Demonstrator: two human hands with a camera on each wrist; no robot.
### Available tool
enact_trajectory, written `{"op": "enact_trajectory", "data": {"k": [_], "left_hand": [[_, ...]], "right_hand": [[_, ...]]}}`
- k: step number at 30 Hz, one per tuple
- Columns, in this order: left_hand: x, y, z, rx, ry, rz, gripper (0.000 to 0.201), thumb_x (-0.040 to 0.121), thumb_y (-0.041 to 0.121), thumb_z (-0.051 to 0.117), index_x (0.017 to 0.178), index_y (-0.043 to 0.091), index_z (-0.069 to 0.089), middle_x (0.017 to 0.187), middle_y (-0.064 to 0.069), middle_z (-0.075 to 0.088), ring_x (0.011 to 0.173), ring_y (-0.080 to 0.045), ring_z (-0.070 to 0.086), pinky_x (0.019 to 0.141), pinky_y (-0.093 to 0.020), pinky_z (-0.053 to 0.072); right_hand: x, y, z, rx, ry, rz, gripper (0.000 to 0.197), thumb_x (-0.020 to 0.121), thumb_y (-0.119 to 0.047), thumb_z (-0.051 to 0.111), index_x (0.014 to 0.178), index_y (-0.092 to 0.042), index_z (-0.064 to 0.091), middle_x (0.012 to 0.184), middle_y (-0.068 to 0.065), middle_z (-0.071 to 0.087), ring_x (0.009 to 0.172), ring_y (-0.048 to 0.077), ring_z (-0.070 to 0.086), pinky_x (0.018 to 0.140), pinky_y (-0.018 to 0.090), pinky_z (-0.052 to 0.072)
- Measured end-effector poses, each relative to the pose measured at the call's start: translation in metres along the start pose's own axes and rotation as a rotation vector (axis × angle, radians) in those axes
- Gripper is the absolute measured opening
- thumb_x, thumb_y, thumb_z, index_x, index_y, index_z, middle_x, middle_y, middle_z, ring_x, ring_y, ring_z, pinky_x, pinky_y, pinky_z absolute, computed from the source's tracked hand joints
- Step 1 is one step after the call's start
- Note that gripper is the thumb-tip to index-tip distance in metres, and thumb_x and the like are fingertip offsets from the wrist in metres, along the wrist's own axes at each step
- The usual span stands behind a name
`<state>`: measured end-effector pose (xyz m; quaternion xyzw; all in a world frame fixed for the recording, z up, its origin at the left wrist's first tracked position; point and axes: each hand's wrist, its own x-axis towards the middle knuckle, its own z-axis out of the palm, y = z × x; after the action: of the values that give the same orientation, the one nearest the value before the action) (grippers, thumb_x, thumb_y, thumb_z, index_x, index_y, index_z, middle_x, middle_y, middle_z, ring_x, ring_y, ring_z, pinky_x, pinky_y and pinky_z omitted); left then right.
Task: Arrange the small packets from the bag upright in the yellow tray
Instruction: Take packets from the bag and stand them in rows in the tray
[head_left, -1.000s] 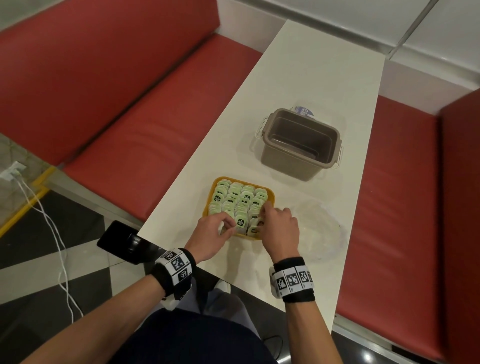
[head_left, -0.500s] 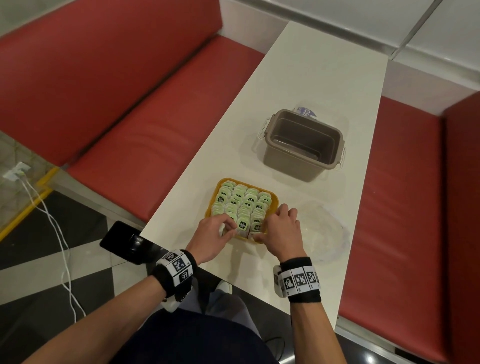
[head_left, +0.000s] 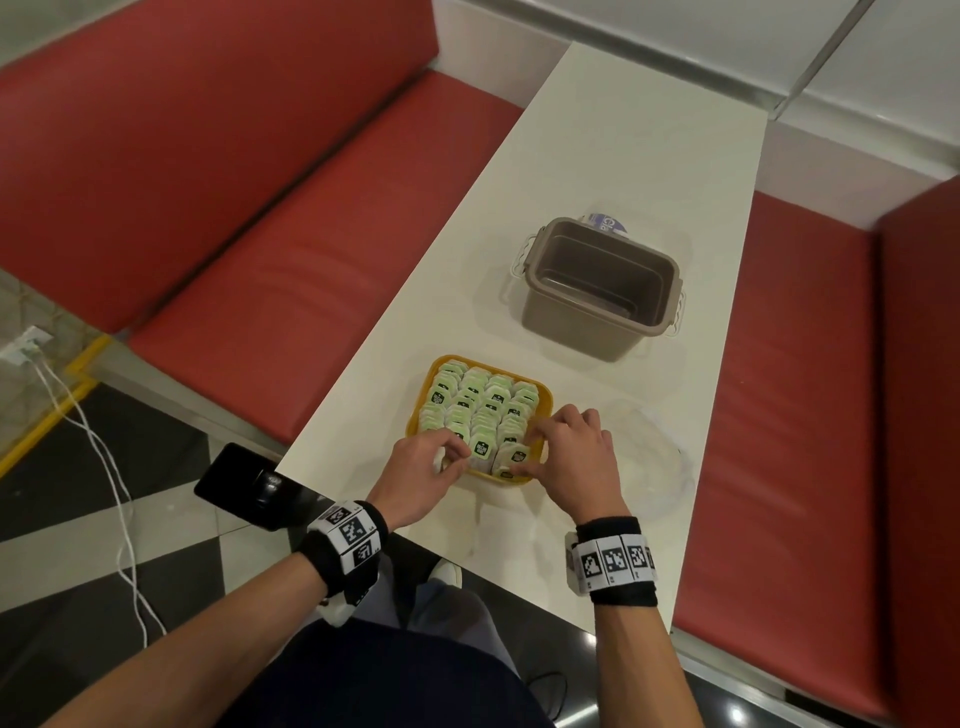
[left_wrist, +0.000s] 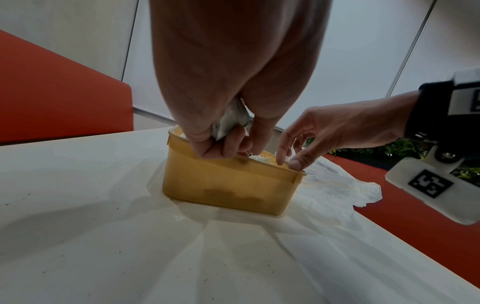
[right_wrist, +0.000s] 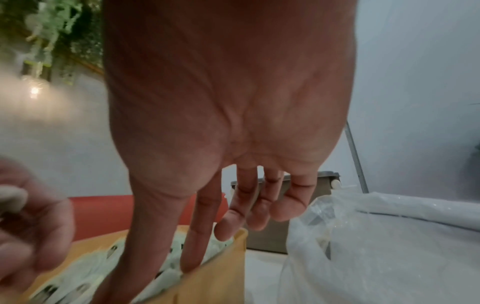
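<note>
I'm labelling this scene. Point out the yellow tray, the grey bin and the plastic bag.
yellow tray (head_left: 425, 397), head view, left rim.
grey bin (head_left: 571, 325), head view, front wall.
plastic bag (left_wrist: 335, 191), left wrist view, crumpled middle.

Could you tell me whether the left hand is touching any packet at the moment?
Touching: the left wrist view shows the left hand with fingers curled round a crumpled packet above the yellow tray.

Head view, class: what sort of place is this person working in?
Probably a diner or café booth: red padded benches flank a long white table, with a checkered floor below.
</note>
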<state>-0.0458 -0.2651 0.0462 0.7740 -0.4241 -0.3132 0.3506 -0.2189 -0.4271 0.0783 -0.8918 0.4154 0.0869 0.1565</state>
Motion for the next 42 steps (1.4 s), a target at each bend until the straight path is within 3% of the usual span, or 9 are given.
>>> {"op": "enact_trajectory", "data": {"k": [4, 10, 13, 19, 23, 28, 32, 39, 42], "left_hand": [[0.000, 0.000, 0.001, -0.005, -0.002, 0.002, 0.010, 0.097, 0.014, 0.077, 0.105, 0.020, 0.078, 0.094, 0.012, 0.075, 0.093, -0.003, 0.069, 0.082, -0.012, 0.050], [-0.001, -0.001, 0.001, -0.003, -0.002, 0.005, 0.011, 0.097, 0.014, 0.077, 0.105, 0.021, 0.077, 0.095, 0.012, 0.075, 0.094, -0.003, 0.070, 0.086, -0.019, 0.054], [-0.002, 0.000, 0.000, -0.013, -0.005, 0.002, 0.011, 0.097, 0.014, 0.076, 0.105, 0.021, 0.077, 0.096, 0.012, 0.075, 0.095, -0.003, 0.070, 0.087, -0.020, 0.055], [-0.004, 0.001, 0.000, -0.019, 0.004, 0.001, 0.011, 0.097, 0.013, 0.075, 0.105, 0.021, 0.077, 0.095, 0.013, 0.075, 0.095, -0.003, 0.069, 0.086, -0.019, 0.053], [-0.005, 0.003, 0.001, -0.012, -0.009, -0.001, 0.011, 0.098, 0.014, 0.074, 0.105, 0.022, 0.077, 0.093, 0.015, 0.074, 0.094, -0.002, 0.069, 0.087, -0.019, 0.053], [-0.005, 0.005, 0.002, -0.014, 0.001, 0.000, 0.010, 0.098, 0.015, 0.074, 0.105, 0.022, 0.077, 0.094, 0.014, 0.075, 0.094, -0.002, 0.069, 0.084, -0.017, 0.052], [-0.007, 0.006, 0.002, -0.020, 0.014, 0.002, 0.010, 0.098, 0.015, 0.074, 0.106, 0.022, 0.077, 0.093, 0.016, 0.074, 0.093, 0.001, 0.068, 0.081, -0.011, 0.049], [-0.010, 0.011, 0.000, -0.061, 0.011, -0.018, 0.010, 0.099, 0.016, 0.074, 0.106, 0.024, 0.076, 0.096, 0.017, 0.075, 0.098, 0.002, 0.069, 0.084, -0.012, 0.050], [-0.011, 0.016, -0.003, -0.180, 0.005, -0.059, 0.012, 0.101, 0.020, 0.071, 0.108, 0.029, 0.072, 0.096, 0.017, 0.073, 0.099, -0.001, 0.069, 0.086, -0.018, 0.052]], "right_hand": [[-0.001, -0.004, 0.006, -0.062, -0.006, 0.007, 0.045, 0.081, -0.062, 0.086, 0.112, -0.031, 0.075, 0.126, -0.001, 0.055, 0.123, 0.028, 0.046, 0.101, 0.045, 0.046], [0.003, -0.012, 0.024, -0.017, 0.162, 0.062, 0.014, 0.094, -0.038, 0.075, 0.100, -0.026, 0.080, 0.119, 0.000, 0.056, 0.114, 0.028, 0.048, 0.092, 0.045, 0.049], [0.003, -0.013, 0.029, 0.001, 0.206, 0.087, 0.021, 0.092, -0.043, 0.075, 0.100, -0.023, 0.076, 0.118, 0.002, 0.051, 0.112, 0.029, 0.048, 0.092, 0.046, 0.051], [-0.005, -0.012, 0.018, -0.081, 0.124, 0.120, 0.067, 0.073, -0.080, 0.078, 0.108, -0.023, 0.070, 0.115, 0.003, 0.038, 0.111, 0.031, 0.039, 0.093, 0.045, 0.049], [0.002, -0.014, 0.018, -0.167, 0.019, 0.099, 0.061, 0.073, -0.070, 0.087, 0.108, -0.021, 0.077, 0.122, 0.005, 0.039, 0.119, 0.033, 0.037, 0.101, 0.046, 0.046], [0.007, -0.016, 0.029, -0.097, 0.071, 0.128, 0.037, 0.084, -0.055, 0.086, 0.100, -0.022, 0.080, 0.126, 0.004, 0.044, 0.122, 0.033, 0.036, 0.103, 0.046, 0.045], [0.007, -0.017, 0.035, -0.087, 0.136, 0.181, 0.041, 0.084, -0.055, 0.086, 0.102, -0.018, 0.080, 0.121, 0.006, 0.049, 0.119, 0.034, 0.039, 0.100, 0.046, 0.045], [0.006, -0.023, 0.044, -0.074, 0.184, 0.229, 0.042, 0.080, -0.052, 0.089, 0.098, -0.015, 0.080, 0.115, 0.007, 0.051, 0.113, 0.034, 0.042, 0.093, 0.046, 0.047], [0.001, -0.021, 0.040, -0.046, 0.199, 0.239, 0.049, 0.078, -0.056, 0.089, 0.102, -0.015, 0.079, 0.116, 0.007, 0.051, 0.113, 0.033, 0.041, 0.093, 0.046, 0.047]]}}
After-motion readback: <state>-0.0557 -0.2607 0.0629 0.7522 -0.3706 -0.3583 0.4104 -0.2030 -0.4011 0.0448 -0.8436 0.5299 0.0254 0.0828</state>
